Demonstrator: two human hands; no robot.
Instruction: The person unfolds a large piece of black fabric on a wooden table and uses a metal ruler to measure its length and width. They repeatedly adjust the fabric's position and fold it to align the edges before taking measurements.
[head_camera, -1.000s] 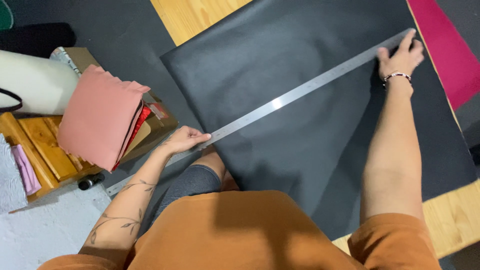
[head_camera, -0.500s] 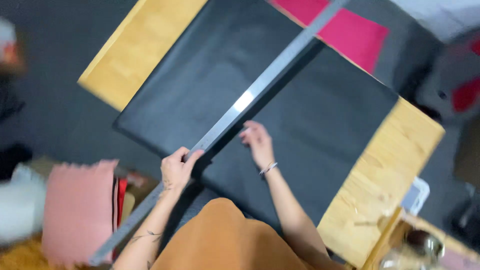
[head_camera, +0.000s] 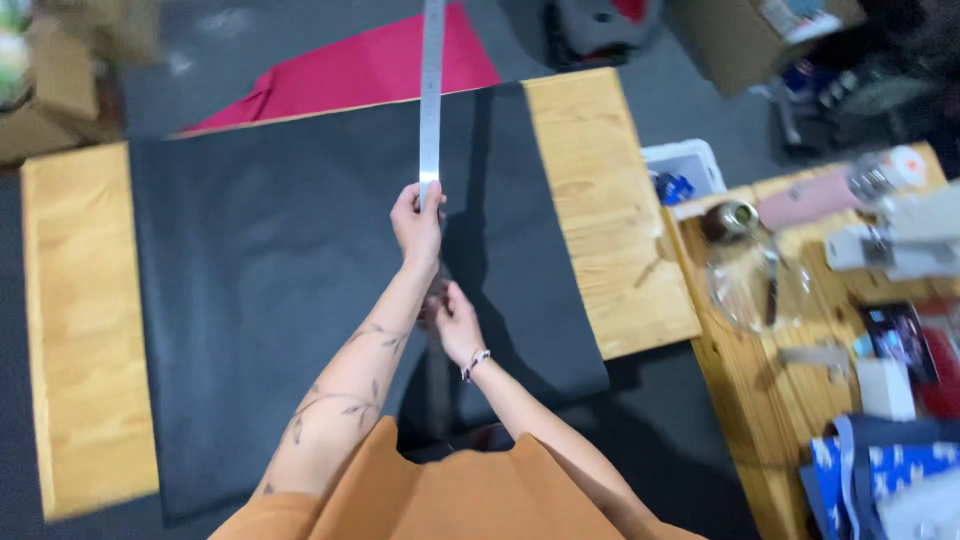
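Note:
A long metal ruler (head_camera: 431, 100) runs from the top edge down over a large black sheet (head_camera: 250, 280) spread on a wooden table (head_camera: 85, 330). My left hand (head_camera: 418, 222), on a tattooed forearm, is closed around the ruler near the sheet's middle. My right hand (head_camera: 455, 322), wearing a beaded bracelet, sits just below it, fingers curled at the ruler's blurred lower part. The ruler's near end is in shadow close to my orange shirt.
A magenta sheet (head_camera: 350, 75) lies beyond the table's far edge. To the right stands a second wooden table (head_camera: 760, 400) crowded with a glass bowl (head_camera: 755, 285), a pink bottle (head_camera: 810, 198), boxes and a blue patterned bag (head_camera: 880, 470). A white bin (head_camera: 690, 165) sits between the tables.
The view has swung round. The ruler, earlier lying slantwise across the black sheet, now points straight away from me, and my right hand has come in from its far end to just below my left.

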